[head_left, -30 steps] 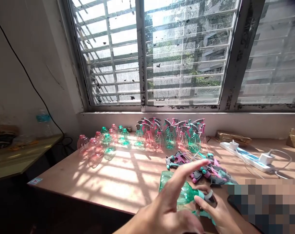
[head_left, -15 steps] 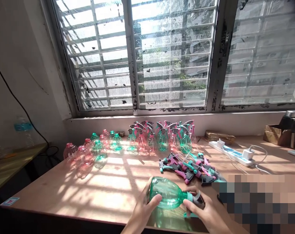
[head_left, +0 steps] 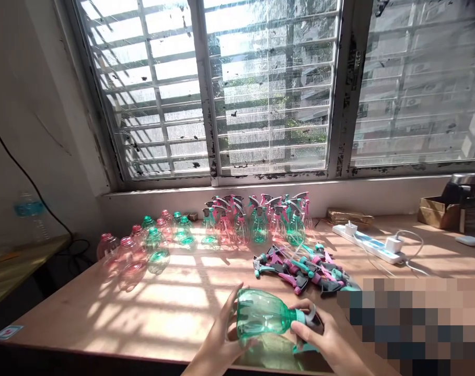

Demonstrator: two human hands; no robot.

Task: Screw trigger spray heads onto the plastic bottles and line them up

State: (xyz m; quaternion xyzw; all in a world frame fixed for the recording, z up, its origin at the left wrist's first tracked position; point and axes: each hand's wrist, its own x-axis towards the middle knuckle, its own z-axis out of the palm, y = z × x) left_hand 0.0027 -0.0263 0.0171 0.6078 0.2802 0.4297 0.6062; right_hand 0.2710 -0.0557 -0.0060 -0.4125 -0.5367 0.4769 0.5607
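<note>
A clear green spray bottle lies on its side in both my hands, just above the near edge of the wooden table. My left hand wraps round the bottle's fat base. My right hand grips the teal and grey trigger head at the bottle's neck. A heap of loose pink, teal and grey trigger heads lies just beyond my hands.
Several capless pink and green bottles stand at the left. Several bottles with trigger heads stand in rows under the window. A white power strip with chargers and cardboard boxes lie at the right. A blurred patch covers the lower right.
My left hand, spread open above the bottle a second ago, has closed round its base. The view has shifted rightward and down slightly.
</note>
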